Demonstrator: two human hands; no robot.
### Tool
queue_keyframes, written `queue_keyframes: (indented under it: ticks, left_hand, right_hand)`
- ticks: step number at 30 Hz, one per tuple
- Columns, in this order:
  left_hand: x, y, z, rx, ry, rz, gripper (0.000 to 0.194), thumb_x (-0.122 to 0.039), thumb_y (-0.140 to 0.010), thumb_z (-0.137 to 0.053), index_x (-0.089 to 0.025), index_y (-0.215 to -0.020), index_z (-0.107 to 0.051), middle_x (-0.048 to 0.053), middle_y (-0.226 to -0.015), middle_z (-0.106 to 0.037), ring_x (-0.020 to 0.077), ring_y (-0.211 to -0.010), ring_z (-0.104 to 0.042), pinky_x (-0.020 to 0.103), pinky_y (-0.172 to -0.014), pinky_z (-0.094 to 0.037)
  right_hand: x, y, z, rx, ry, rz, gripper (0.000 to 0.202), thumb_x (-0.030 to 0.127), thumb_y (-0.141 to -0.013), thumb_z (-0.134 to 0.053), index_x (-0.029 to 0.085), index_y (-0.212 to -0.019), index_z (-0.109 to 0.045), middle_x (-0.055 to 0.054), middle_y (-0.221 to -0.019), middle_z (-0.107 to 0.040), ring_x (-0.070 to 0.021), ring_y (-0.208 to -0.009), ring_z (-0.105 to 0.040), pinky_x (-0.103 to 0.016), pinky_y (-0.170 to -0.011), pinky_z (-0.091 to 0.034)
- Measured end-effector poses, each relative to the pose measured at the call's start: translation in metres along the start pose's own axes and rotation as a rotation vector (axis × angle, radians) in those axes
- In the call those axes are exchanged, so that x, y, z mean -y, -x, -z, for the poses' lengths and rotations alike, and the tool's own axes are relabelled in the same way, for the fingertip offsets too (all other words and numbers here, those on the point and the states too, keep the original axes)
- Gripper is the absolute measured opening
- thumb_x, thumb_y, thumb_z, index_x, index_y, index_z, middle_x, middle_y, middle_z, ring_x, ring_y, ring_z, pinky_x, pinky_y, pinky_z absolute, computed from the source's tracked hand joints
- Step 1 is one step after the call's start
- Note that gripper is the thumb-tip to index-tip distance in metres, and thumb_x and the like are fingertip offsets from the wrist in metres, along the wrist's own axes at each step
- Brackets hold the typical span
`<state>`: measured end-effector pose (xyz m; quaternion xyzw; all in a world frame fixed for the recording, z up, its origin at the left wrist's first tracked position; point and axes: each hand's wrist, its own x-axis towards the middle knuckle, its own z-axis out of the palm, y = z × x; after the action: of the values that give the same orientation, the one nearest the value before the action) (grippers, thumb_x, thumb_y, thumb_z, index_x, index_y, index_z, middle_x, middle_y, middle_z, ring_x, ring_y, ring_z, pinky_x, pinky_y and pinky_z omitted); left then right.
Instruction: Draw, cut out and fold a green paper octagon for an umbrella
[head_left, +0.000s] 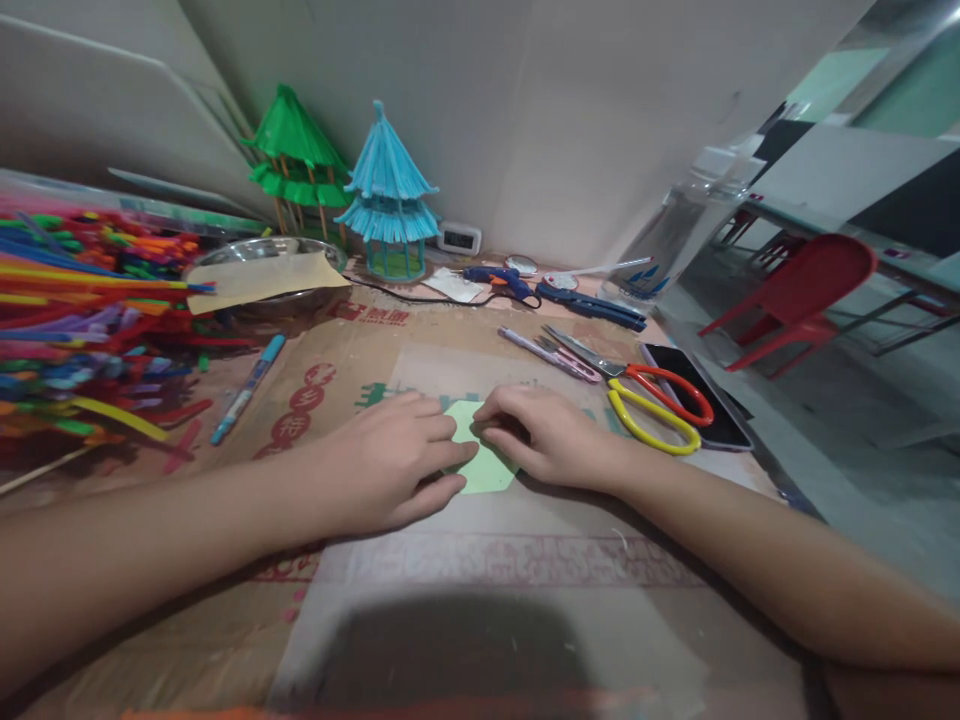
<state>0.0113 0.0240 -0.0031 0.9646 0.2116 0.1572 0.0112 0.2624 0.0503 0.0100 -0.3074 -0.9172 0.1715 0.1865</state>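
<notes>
A piece of light green paper (491,470) with angled corners lies flat on a translucent sheet (420,600) at the middle of the table. My left hand (412,455) rests on its left part, palm down, with fingers stretched out over the paper. At the upper right edge of the paper is my right hand (544,430), its thumb and index finger bent close together. Whatever sits between those fingertips is too small to make out.
Scissors (652,405), a pink pen-like tool (547,352) and a phone (697,400) lie to the right. A glue gun (499,280), blue pavilion model (386,190) and green one (296,140) stand behind. Pipe cleaners (82,330) and a blue marker (247,390) are left.
</notes>
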Motion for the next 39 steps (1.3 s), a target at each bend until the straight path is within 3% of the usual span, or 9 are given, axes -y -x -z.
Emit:
queue_keyframes:
  ticks: [5, 10, 14, 28, 33, 37, 39]
  left_hand:
    - [0.000, 0.000, -0.001, -0.026, 0.014, -0.006, 0.028, -0.031, -0.107, -0.051, -0.018, -0.113, -0.075, 0.007, -0.084, -0.072, 0.0260, -0.083, -0.059, 0.041, -0.080, -0.039]
    - [0.000, 0.000, 0.001, -0.016, 0.015, -0.012, 0.028, -0.030, -0.107, -0.049, -0.018, -0.114, -0.074, 0.007, -0.086, -0.073, 0.0251, -0.082, -0.059, 0.041, -0.080, -0.038]
    - [0.000, 0.000, 0.001, -0.024, 0.020, -0.009, 0.030, -0.031, -0.108, -0.049, -0.017, -0.114, -0.074, 0.007, -0.087, -0.073, 0.0261, -0.083, -0.059, 0.042, -0.081, -0.039]
    - [-0.001, 0.001, 0.000, -0.031, 0.023, -0.012, 0.029, -0.031, -0.107, -0.049, -0.017, -0.114, -0.074, 0.007, -0.087, -0.074, 0.0259, -0.083, -0.059, 0.041, -0.082, -0.038]
    - [0.000, 0.000, 0.000, -0.028, 0.026, -0.012, 0.029, -0.030, -0.107, -0.049, -0.017, -0.114, -0.074, 0.007, -0.087, -0.074, 0.0261, -0.083, -0.060, 0.042, -0.082, -0.039]
    - [0.001, 0.000, -0.001, -0.032, 0.023, -0.005, 0.029, -0.030, -0.107, -0.049, -0.017, -0.115, -0.074, 0.007, -0.089, -0.074, 0.0262, -0.085, -0.061, 0.042, -0.083, -0.039]
    - [0.001, 0.001, -0.002, -0.039, 0.021, -0.005, 0.028, -0.030, -0.106, -0.051, -0.017, -0.116, -0.073, 0.007, -0.089, -0.074, 0.0260, -0.085, -0.061, 0.042, -0.083, -0.040]
  right_hand:
    - [-0.003, -0.003, 0.000, -0.042, 0.027, -0.022, 0.004, 0.019, -0.096, -0.057, 0.019, -0.096, -0.061, -0.007, -0.086, -0.071, -0.0189, -0.075, -0.062, -0.030, -0.070, -0.045]
    - [-0.001, -0.002, 0.000, 0.014, -0.010, 0.034, 0.008, 0.020, -0.099, -0.055, 0.019, -0.099, -0.063, -0.007, -0.087, -0.072, -0.0195, -0.078, -0.065, -0.030, -0.073, -0.047]
    - [-0.006, -0.003, 0.000, -0.043, 0.057, 0.034, 0.008, 0.018, -0.097, -0.053, 0.019, -0.094, -0.061, -0.008, -0.085, -0.071, -0.0202, -0.076, -0.063, -0.032, -0.072, -0.047]
    - [-0.005, -0.002, 0.001, 0.004, 0.036, 0.046, 0.006, 0.019, -0.098, -0.054, 0.020, -0.096, -0.060, -0.006, -0.085, -0.070, -0.0192, -0.077, -0.063, -0.031, -0.072, -0.047]
    - [-0.008, -0.002, 0.001, -0.071, 0.042, 0.023, 0.005, 0.020, -0.097, -0.055, 0.020, -0.096, -0.060, -0.007, -0.086, -0.070, -0.0194, -0.077, -0.061, -0.031, -0.071, -0.046]
    - [-0.011, -0.001, 0.004, -0.253, -0.129, -0.082, 0.006, 0.023, -0.098, -0.056, 0.020, -0.102, -0.059, -0.005, -0.088, -0.071, -0.0169, -0.073, -0.061, -0.028, -0.065, -0.046]
    - [-0.013, 0.000, 0.005, -0.228, -0.166, -0.120, 0.005, 0.024, -0.097, -0.057, 0.021, -0.101, -0.059, -0.002, -0.082, -0.068, -0.0156, -0.069, -0.058, -0.027, -0.061, -0.043]
